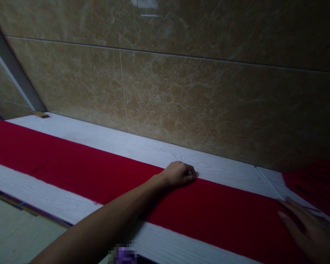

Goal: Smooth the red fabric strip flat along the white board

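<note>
V. dim, esp. R; glare on wall (165, 88).

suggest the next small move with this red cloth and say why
Probably slide the left hand leftward along the red cloth to smooth the faint crease just inside its near edge: the cloth looks mostly flat elsewhere, and the right hand is by its right end.

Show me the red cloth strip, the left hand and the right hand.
Red cloth strip (126, 174), head view: flat surface near mid-length.
Left hand (177, 172), head view: back of the hand.
Right hand (314, 230), head view: back of the hand.
</note>
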Tool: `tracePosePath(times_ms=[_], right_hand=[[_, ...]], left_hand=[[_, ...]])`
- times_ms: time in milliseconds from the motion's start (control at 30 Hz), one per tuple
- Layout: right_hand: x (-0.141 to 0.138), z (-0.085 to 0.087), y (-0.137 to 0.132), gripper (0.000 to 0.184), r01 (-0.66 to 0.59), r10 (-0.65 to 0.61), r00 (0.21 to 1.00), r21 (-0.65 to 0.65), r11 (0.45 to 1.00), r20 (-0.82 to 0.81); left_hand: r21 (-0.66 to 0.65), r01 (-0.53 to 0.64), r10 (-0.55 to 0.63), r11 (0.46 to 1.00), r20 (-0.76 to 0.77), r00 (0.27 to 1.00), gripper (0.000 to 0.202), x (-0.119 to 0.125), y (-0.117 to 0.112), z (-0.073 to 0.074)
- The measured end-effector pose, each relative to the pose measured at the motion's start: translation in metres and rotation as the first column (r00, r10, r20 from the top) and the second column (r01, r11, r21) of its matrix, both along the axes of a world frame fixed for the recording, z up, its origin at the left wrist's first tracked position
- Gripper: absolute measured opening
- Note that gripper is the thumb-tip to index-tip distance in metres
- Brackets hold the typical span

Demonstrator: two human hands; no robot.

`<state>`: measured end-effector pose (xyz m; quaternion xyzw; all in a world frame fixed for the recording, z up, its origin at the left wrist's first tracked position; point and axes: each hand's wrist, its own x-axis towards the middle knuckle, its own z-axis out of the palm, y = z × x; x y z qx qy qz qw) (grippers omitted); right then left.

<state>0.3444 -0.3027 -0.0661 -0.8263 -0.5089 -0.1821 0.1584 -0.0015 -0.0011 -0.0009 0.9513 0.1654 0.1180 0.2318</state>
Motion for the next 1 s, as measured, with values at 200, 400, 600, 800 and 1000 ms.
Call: tracePosePath(times_ms=[200, 400, 600, 800, 1000], right_hand=[[-0.092, 0.019, 0.076, 0.056, -0.101, 0.096, 0.986, -0.028, 0.995, -0.136], [-0.147, 0.034, 0.137, 0.052, -0.170, 0.152, 0.975, -0.099, 0.980, -0.162], [-0.186, 0.027, 0.172, 0.051, -0.234, 0.206, 0.964, -0.163, 0.959, -0.170], [-0.183, 0.024, 0.167, 0.053, -0.252, 0.224, 0.959, -0.161, 0.954, -0.176], [-0.156, 0.019, 0.146, 0.056, -0.208, 0.180, 0.968, -0.156, 0.966, -0.173]], left_hand=[[0.005, -0.002, 0.002, 1.000, -0.010, 1.000, 0.022, 0.001, 0.001, -0.001], [0.016, 0.026, -0.026, 1.000, -0.002, 1.000, 0.024, 0.002, 0.003, -0.004], [0.020, 0.011, -0.011, 1.000, 0.011, 1.000, 0.026, 0.001, 0.003, -0.005], [-0.012, 0.020, -0.020, 1.000, 0.020, 1.000, 0.024, 0.001, 0.004, -0.005], [-0.001, 0.010, -0.010, 1.000, -0.001, 1.000, 0.024, 0.002, 0.003, -0.002]])
